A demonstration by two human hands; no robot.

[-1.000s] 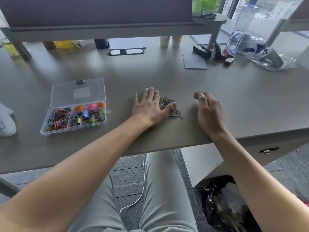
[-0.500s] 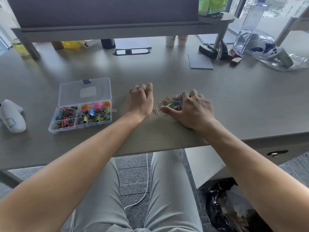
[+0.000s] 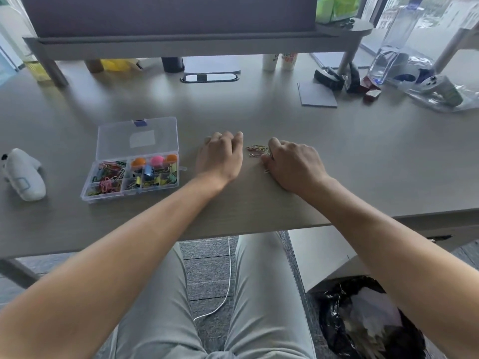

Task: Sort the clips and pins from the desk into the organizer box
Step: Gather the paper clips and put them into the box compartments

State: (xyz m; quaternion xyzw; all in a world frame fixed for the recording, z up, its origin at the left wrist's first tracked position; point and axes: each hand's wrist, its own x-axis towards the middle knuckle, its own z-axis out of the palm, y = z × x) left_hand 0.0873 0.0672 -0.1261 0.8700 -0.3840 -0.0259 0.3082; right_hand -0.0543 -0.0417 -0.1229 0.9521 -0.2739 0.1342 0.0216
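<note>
Sorting looks well advanced at a grey laminate tabletop [image 3: 259, 203]: a clear plastic organizer box [image 3: 131, 178], lid open at the 9 o'clock side of the hands, already holds coloured paper clips, small binder clips and round-headed pins in its compartments. What remains in view is a small heap of thin metal paper clips [image 3: 258, 150] lying loose on the tabletop, well apart from the box. That heap sits between the hands, at 3 o'clock of the left hand [image 3: 220, 158] and touching the right hand [image 3: 293, 164] at its 10 o'clock. The left hand rests knuckles-up with fingers curled under, apparently holding nothing. The right hand's fingers curl over the heap's near edge; whether they pinch any clips cannot be told. Gathering these last clips appears to be the step in hand.
</note>
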